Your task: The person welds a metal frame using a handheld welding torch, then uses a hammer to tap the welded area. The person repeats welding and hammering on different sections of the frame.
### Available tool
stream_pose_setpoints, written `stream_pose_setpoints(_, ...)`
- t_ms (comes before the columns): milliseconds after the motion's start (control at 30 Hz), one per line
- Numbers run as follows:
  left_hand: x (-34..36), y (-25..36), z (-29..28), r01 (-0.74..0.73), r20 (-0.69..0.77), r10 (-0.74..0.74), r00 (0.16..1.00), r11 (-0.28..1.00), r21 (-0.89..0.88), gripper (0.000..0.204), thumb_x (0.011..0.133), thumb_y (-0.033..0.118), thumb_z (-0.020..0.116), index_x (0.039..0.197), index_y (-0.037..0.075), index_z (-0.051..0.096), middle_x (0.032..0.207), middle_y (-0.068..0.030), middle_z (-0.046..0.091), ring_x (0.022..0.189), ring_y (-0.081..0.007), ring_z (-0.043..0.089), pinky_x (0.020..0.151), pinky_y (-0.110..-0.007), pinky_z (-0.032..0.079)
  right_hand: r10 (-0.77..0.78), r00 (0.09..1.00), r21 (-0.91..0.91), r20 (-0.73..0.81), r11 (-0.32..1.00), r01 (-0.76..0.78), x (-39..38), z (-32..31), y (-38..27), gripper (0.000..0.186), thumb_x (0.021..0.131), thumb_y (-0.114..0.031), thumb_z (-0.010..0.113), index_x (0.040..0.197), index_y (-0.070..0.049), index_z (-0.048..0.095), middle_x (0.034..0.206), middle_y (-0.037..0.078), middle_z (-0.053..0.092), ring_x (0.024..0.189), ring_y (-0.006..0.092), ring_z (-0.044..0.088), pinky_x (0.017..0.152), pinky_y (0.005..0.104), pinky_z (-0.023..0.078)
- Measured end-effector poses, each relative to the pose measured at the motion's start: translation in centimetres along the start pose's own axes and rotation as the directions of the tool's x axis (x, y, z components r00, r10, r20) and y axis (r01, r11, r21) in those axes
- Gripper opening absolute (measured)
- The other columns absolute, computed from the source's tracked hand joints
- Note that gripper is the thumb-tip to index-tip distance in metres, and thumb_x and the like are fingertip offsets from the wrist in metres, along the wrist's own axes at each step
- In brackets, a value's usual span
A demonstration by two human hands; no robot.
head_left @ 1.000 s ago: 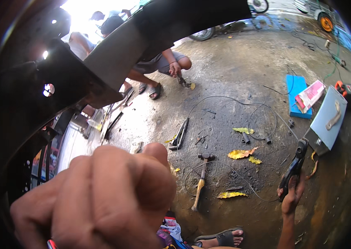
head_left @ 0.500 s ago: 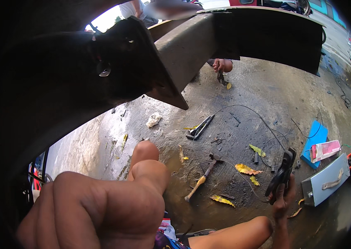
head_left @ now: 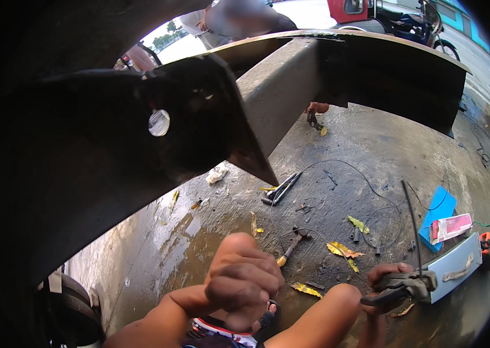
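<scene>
Right hand (head_left: 387,271) is gripping the holder (head_left: 412,284), seemingly readying the rod (head_left: 412,226); left hand (head_left: 246,284) is curling, contents I cannot tell. Next move is probably needing steadiness.

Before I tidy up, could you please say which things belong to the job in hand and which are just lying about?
Likely in use:
- clamp-like holder, in the right hand
- thin dark rod

Seemingly lying about:
- yellow leaves
- white scrap
</scene>
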State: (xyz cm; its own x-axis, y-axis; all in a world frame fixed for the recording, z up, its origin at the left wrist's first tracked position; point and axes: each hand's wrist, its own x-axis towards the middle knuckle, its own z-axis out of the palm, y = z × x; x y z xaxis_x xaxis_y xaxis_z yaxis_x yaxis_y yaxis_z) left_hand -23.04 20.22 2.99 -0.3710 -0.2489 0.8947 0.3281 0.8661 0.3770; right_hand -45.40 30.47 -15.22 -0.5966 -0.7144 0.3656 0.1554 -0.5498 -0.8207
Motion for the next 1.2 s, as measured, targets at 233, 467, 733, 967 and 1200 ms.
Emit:
stream_pose_setpoints(233,-8.2,-7.0,2.0,0.436,-0.126,-0.442,0.888,0.897,-0.072,0.039,0.103,0.038,0.048,0.096,-0.001,0.049,0.071,-0.0078,0.049,0.049,-0.0099,0.042,0.041,-0.024,0.036,-0.184,0.979,0.083,0.086,0.981,0.177,10.4,4.6,-6.5,0.081,0.09,-0.064,0.056,0.136,-0.007,0.021,0.073,0.005,0.042,0.045,0.011,0.037,0.038,0.0253,0.032)
stream_pose_setpoints(467,-2.2,-13.1,12.8,0.353,-0.233,-0.437,0.869,0.877,-0.326,0.024,0.103,0.024,0.048,0.104,0.001,0.054,0.074,-0.0057,0.055,0.057,-0.0095,0.049,0.05,-0.022,0.038,-0.039,0.999,0.218,0.037,0.975,0.03,12.6,-1.7,-10.3,0.072,0.094,-0.042,0.063,0.143,-0.004,0.027,0.073,0.014,0.048,0.049,0.0186,0.048,0.043,0.0325,0.039)
stream_pose_setpoints(733,2.8,-15.7,18.4,0.502,-0.224,-0.588,0.777,0.794,-0.342,0.027,0.101,0.024,0.052,0.101,-0.001,0.063,0.077,-0.0043,0.058,0.059,-0.0064,0.051,0.053,-0.021,0.041,0.089,0.598,0.228,0.796,0.872,-0.434,24.2,-7.2,-10.1,0.073,0.095,-0.043,0.061,0.139,0.001,0.023,0.066,0.009,0.044,0.035,0.0151,0.039,0.03,0.0275,0.031)
stream_pose_setpoints(967,5.8,-11.8,13.0,0.48,-0.102,-0.487,0.868,0.873,-0.083,0.023,0.097,0.024,0.059,0.1,0.001,0.061,0.088,-0.0095,0.064,0.067,-0.0165,0.059,0.058,-0.029,0.046,0.054,0.202,0.055,0.978,0.865,-0.499,35.7,2.2,-11.8,0.063,0.1,-0.046,0.048,0.134,0.006,0.035,0.073,0.012,0.05,0.034,0.015,0.043,0.029,0.0231,0.035)
stream_pose_setpoints(1200,3.6,-6.7,8.2,0.682,-0.036,-0.688,0.725,0.708,0.182,0.023,0.09,0.019,0.069,0.102,0.0,0.065,0.088,-0.0098,0.065,0.066,-0.0173,0.06,0.059,-0.03,0.049,0.054,0.716,-0.256,0.696,0.95,0.176,31.2,9.1,-15.0,0.077,0.089,-0.056,0.061,0.129,0.009,0.045,0.079,0.006,0.06,0.055,0.0039,0.047,0.048,0.019,0.031)
